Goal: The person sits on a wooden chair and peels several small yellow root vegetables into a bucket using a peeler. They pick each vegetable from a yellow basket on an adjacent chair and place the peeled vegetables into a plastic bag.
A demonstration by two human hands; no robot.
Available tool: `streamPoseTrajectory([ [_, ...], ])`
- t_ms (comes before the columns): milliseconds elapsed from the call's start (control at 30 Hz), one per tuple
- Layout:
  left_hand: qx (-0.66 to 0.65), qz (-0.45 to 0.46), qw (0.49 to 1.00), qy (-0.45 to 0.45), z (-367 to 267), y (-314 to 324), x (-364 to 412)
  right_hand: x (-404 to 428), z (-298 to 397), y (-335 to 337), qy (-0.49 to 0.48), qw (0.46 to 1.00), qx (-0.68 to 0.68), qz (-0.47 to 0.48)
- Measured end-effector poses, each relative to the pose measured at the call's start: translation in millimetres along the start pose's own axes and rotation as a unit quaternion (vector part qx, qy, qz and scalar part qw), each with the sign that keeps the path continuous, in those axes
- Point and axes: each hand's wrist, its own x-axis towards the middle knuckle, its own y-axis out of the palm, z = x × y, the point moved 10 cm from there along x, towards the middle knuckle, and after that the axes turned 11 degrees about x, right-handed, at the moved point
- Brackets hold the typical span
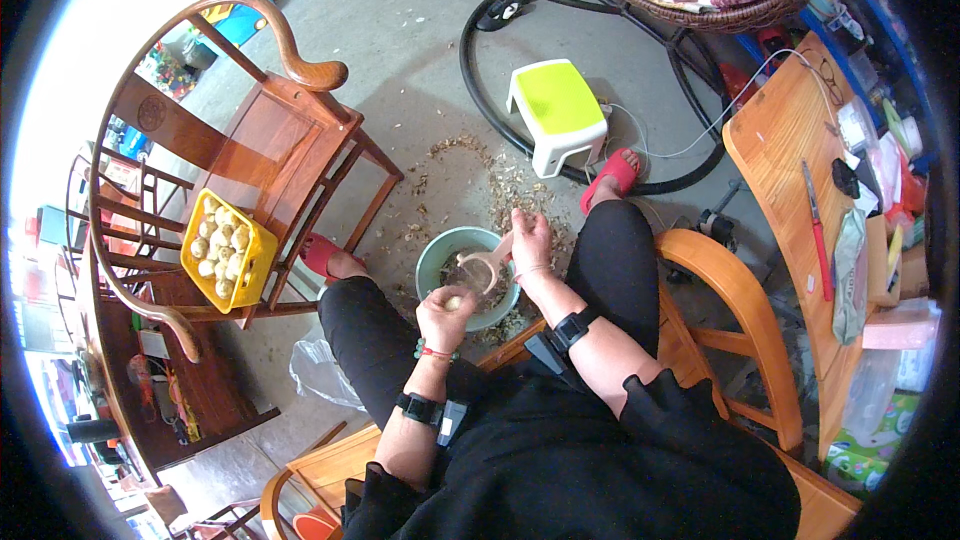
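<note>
My left hand (447, 317) is closed around a small pale, roundish piece (453, 304), perhaps a peeled root vegetable, above the near rim of a light green plastic bucket (425, 265). Over the bucket's right side, my right hand (531, 244) grips the handle of a pinkish peeler (493, 264); its curved head points left, over the bucket and apart from the piece. Dark and pale scraps lie in the bucket. To the left, a yellow plastic basket (257, 270) of several whitish round pieces (220, 238) rests on a wooden armchair's seat (274, 127).
Peelings (517, 191) litter the floor around the bucket. Beyond it stand a green-topped white stool (559, 99) and a black ring-shaped metal frame (466, 52). On the right, a wooden table (780, 127) holds a red-handled knife (822, 259). A clear plastic bag (322, 371) lies at left.
</note>
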Motion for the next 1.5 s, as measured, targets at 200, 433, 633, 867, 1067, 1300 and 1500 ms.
streamPoseTrajectory([
  [200, 0.064, 0.004, 0.996, -0.053, 10, 1, 5, -11, 25, 0, 0.029, 0.996, 0.075, -0.031],
  [433, -0.461, 0.201, 0.798, -0.333, 27, 56, -24, -10, 29, 5, -0.01, 1.0, 0.009, 0.01],
  [633, -0.509, 0.253, 0.748, -0.341, 24, 66, -28, -29, 50, 24, -0.077, 0.995, -0.034, 0.048],
  [867, -0.495, 0.192, 0.776, -0.34, 34, 69, -28, -43, 52, 41, -0.142, 0.983, -0.054, 0.104],
  [1067, -0.461, 0.149, 0.811, -0.328, 33, 65, -27, -47, 46, 45, -0.175, 0.972, -0.106, 0.113],
  [1300, -0.427, 0.133, 0.828, -0.338, 39, 64, -27, -29, 30, 37, -0.149, 0.975, -0.149, 0.066],
  [1500, -0.399, 0.172, 0.859, -0.271, 20, 53, -28, 3, 38, 11, -0.193, 0.973, -0.126, 0.01],
])
